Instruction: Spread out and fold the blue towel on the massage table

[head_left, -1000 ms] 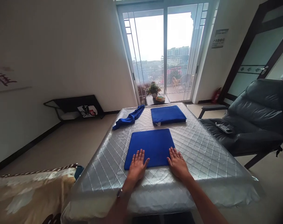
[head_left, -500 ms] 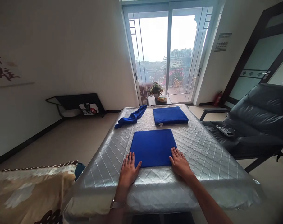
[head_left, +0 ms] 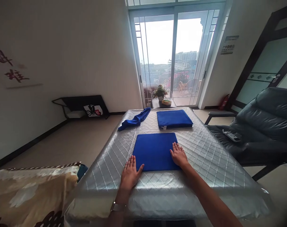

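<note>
Squarely in front of me a folded blue cloth (head_left: 155,151) lies flat on the silver quilted table cover (head_left: 105,167). My left hand (head_left: 131,171) rests at its near left corner, fingers stretched out and thumb spread over the edge. On the right edge, my right hand (head_left: 178,153) lies flat with its fingers extended. Neither hand grips anything. Farther back sits a thicker folded blue cloth (head_left: 174,119) with a small white tag. To its left is a loosely twisted blue cloth strip (head_left: 135,119).
A dark padded armchair (head_left: 259,126) with a light-coloured device on its seat stands to the right. At the lower left is a patterned brown and cream cover (head_left: 34,195). Beyond the table, a potted plant (head_left: 160,92) stands before the glass sliding door (head_left: 174,47).
My right hand has slid up along the cloth's right edge, away from me. My left hand stays at the near left corner. The view has turned slightly left.
</note>
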Action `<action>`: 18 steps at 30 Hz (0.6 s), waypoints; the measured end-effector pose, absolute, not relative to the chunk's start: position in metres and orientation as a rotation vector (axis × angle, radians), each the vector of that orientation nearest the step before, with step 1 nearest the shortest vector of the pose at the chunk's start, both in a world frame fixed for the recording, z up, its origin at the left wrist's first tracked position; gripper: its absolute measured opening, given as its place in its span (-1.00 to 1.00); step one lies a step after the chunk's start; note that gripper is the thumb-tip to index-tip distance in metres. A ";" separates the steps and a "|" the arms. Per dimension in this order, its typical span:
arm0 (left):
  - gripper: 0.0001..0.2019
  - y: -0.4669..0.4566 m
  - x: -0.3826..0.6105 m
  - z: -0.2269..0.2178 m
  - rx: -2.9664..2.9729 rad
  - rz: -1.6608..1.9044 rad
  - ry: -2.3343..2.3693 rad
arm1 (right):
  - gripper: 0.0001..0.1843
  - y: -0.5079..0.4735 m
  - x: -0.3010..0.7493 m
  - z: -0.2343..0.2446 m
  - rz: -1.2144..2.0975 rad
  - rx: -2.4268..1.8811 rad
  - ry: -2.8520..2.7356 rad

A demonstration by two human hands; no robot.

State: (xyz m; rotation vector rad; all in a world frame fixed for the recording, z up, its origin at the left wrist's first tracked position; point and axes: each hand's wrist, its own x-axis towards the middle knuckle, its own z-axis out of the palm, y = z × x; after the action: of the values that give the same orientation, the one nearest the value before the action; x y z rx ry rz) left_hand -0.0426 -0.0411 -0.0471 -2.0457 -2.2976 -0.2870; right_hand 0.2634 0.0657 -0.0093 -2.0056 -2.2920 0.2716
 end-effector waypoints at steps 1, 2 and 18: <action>-0.06 -0.039 -0.040 -0.044 -2.026 -0.276 -2.313 | -0.27 0.066 0.264 -0.013 0.265 -1.998 -2.288; -0.06 -0.036 -0.034 -0.039 -2.011 -0.267 -2.321 | -0.27 0.067 0.264 -0.016 0.260 -1.990 -2.287; -0.27 0.060 0.124 -0.018 -2.642 -0.357 -1.888 | -0.28 0.064 0.268 -0.017 0.218 -1.959 -2.302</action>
State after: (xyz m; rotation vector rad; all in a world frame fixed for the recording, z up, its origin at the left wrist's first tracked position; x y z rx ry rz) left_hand 0.1240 0.0595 -0.0181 -2.6417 -1.8878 -0.3573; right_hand 0.2680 0.0644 -0.0172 -1.9588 -2.3015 0.2184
